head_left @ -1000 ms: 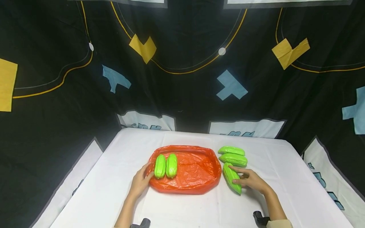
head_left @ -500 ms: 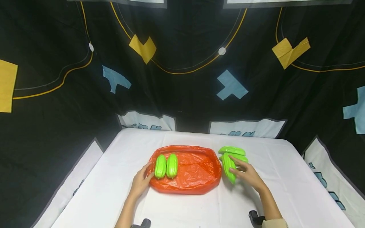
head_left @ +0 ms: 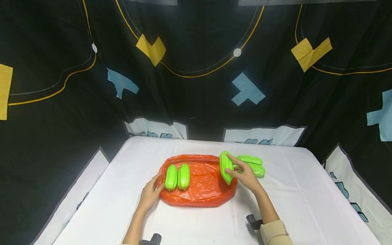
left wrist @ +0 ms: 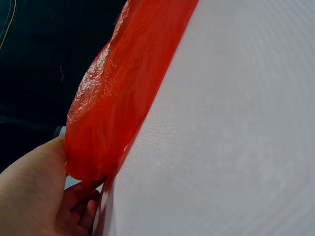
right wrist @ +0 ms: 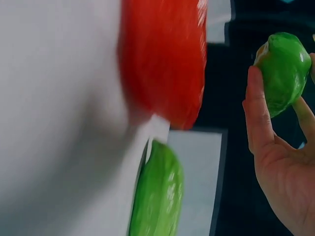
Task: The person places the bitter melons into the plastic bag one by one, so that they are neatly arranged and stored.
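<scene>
R hand (head_left: 245, 174) pinches a green veg (head_left: 226, 167) btwn thumb & fingers, holding it up over the R end of the red tray (head_left: 202, 199), clear of the plastic in the R wrist view. L hand (head_left: 149, 195) grips the tray's L rim, thumb one side, fingers curled on the other. Two more green veg (head_left: 177, 177) lie side by side in the tray's L half. Another green pair (head_left: 256, 165) sits on the white table (head_left: 196, 224) just R of the tray, partly behind R hand. Dark cloth (head_left: 190, 98) w/ yellow & blue patches hangs at back.
</scene>
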Demonstrator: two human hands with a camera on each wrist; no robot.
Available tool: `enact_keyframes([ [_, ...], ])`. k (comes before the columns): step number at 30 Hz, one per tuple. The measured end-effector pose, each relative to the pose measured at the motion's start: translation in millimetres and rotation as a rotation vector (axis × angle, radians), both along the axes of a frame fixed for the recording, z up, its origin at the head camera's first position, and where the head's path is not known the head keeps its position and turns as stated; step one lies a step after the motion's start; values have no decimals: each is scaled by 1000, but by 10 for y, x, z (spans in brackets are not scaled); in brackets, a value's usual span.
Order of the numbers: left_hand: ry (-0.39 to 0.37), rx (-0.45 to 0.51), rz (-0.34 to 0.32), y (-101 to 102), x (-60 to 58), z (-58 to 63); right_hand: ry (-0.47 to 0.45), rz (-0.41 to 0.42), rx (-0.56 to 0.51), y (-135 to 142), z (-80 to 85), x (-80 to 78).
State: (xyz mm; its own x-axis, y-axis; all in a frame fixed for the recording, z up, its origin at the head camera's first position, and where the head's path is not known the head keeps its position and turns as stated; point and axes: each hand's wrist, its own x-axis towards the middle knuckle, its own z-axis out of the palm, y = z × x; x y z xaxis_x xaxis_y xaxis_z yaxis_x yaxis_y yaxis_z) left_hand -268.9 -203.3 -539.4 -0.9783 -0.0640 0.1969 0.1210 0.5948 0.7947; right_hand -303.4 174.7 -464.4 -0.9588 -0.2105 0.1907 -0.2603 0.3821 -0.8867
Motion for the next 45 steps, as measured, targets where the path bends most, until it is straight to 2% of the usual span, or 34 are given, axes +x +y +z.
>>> enact_keyframes([
  [7, 5, -2, -7, 2, -6, 36, 38, -15, -13, -368, 8, -56],
  [13, -5, -1, -12, 1, 7, 26, 29, 40, -47, -641, -129, -81],
  [23, 8, 5, -14, 5, 20, 12, 6, 137, 8, -983, -245, -109],
  [34, 8, 8, -21, 6, 11, -3, -17, 119, 119, -1135, -359, -140],
  [45, -11, -5, -10, 6, 16, 9, -73, 187, 80, -1147, -414, -150],
])
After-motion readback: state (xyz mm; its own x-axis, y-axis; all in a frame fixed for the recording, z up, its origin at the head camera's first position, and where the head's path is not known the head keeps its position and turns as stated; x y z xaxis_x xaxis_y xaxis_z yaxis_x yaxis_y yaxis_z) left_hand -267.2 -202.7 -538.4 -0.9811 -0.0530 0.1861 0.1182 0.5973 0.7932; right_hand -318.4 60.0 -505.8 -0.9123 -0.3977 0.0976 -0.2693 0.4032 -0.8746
